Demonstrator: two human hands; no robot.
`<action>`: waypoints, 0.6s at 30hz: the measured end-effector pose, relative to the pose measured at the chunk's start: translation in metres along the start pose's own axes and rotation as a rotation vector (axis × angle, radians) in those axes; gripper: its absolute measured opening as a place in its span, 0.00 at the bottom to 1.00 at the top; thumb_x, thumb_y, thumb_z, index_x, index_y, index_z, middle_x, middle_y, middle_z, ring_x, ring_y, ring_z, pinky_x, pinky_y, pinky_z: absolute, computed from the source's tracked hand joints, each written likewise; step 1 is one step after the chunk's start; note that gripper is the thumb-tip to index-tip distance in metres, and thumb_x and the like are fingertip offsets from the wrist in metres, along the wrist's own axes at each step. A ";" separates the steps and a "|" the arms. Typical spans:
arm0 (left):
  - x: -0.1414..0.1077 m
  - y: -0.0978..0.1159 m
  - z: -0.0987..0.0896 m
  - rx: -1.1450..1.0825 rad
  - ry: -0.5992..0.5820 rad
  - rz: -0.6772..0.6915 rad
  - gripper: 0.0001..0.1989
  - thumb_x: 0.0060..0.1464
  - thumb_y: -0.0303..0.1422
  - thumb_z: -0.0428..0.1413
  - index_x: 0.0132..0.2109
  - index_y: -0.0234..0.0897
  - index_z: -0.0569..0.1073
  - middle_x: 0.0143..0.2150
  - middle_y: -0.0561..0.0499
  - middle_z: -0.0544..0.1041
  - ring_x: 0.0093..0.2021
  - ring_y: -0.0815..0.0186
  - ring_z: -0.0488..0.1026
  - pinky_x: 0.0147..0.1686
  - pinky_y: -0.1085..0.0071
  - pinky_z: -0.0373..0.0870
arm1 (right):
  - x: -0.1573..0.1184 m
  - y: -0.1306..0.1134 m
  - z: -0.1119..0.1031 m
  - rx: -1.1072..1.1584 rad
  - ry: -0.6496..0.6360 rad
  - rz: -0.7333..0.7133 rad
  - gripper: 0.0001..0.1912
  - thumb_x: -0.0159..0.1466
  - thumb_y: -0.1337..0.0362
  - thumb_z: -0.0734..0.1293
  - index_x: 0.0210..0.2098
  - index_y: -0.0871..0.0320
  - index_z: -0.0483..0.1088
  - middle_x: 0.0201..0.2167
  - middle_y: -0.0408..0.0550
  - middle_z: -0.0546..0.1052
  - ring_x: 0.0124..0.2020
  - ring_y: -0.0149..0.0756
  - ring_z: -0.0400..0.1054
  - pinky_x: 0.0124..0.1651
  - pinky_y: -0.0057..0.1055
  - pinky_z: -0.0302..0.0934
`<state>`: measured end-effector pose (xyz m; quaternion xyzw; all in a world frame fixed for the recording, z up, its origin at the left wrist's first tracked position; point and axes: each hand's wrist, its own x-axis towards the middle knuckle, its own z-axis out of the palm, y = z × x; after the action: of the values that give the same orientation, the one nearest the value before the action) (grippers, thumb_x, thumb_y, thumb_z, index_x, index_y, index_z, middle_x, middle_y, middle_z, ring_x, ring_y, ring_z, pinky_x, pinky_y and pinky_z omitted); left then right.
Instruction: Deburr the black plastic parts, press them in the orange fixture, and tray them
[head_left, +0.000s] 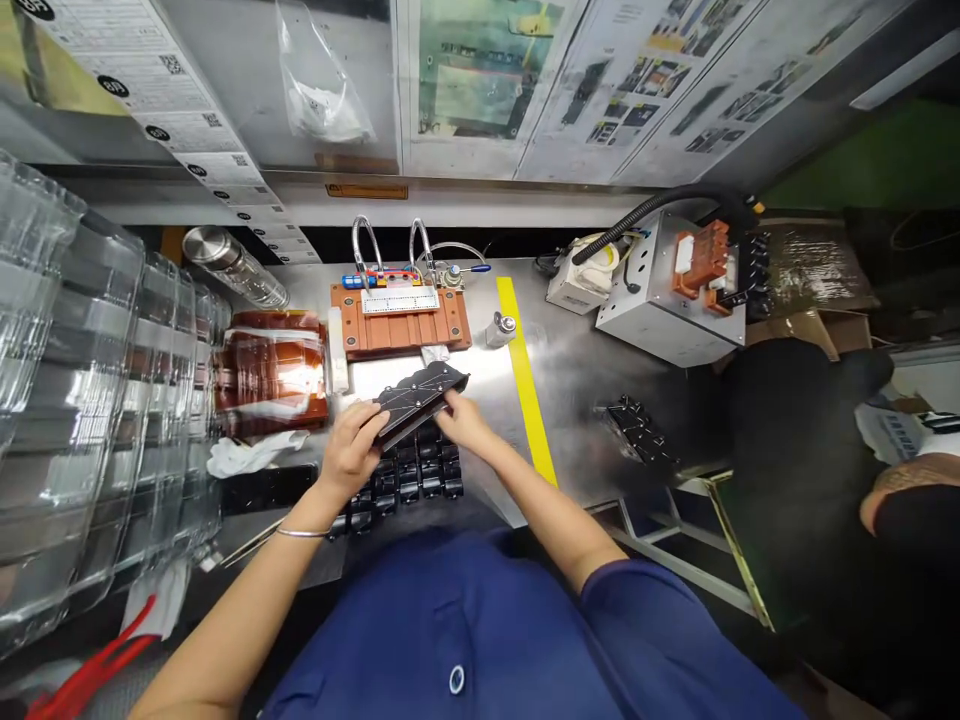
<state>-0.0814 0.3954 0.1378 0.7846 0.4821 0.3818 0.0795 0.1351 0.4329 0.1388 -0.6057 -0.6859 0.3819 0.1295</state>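
Observation:
A black moulded plastic part (417, 395) with thin light lines and small studs on its face is tilted between my two hands. At its left end, my left hand (351, 445) grips it with the fingers closed around the edge. My right hand (460, 418) pinches the right lower edge, fingertips partly hidden behind the part. Below, rows of black plastic pieces (409, 475) lie on the bench. Just beyond the part stands a reddish-brown fixture (405, 335) with a white perforated strip (400, 301) and metal hoses.
Stacked clear plastic trays (97, 400) rise at the left, beside wrapped brown parts (271, 370). A small metal canister (499, 330) stands near the yellow tape (529, 385). Farther right are a grey machine box (660, 290), black parts (637, 430) and a person's arm (911, 485).

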 end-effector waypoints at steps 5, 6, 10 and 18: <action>-0.010 0.014 -0.009 -0.104 -0.059 -0.252 0.16 0.50 0.26 0.53 0.47 0.40 0.73 0.49 0.42 0.77 0.52 0.55 0.73 0.55 0.52 0.67 | -0.041 -0.042 0.025 0.267 -0.414 -0.357 0.20 0.59 0.62 0.66 0.52 0.56 0.68 0.28 0.41 0.79 0.27 0.33 0.72 0.32 0.26 0.64; -0.011 0.016 -0.013 -0.143 -0.041 -0.417 0.14 0.49 0.29 0.56 0.45 0.39 0.73 0.48 0.41 0.77 0.51 0.54 0.73 0.54 0.51 0.68 | -0.035 -0.040 0.023 0.364 -0.443 -0.378 0.22 0.60 0.60 0.66 0.54 0.56 0.67 0.28 0.41 0.79 0.27 0.31 0.72 0.33 0.26 0.64; -0.016 0.022 -0.038 -0.526 0.149 -1.201 0.22 0.37 0.39 0.67 0.39 0.36 0.69 0.37 0.46 0.78 0.37 0.58 0.77 0.37 0.57 0.78 | 0.031 -0.006 0.003 0.317 0.017 -0.084 0.14 0.65 0.60 0.59 0.47 0.56 0.68 0.37 0.45 0.77 0.37 0.33 0.72 0.43 0.32 0.66; -0.026 0.051 -0.068 -1.038 0.253 -1.510 0.25 0.34 0.40 0.69 0.39 0.36 0.71 0.39 0.47 0.80 0.34 0.54 0.80 0.22 0.68 0.77 | 0.120 0.026 0.028 -0.206 0.198 0.300 0.24 0.58 0.57 0.69 0.49 0.62 0.61 0.54 0.62 0.66 0.55 0.50 0.63 0.52 0.43 0.62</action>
<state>-0.0988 0.3314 0.1970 0.0807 0.6391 0.4798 0.5957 0.1083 0.5332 0.0678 -0.7456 -0.6074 0.2634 0.0752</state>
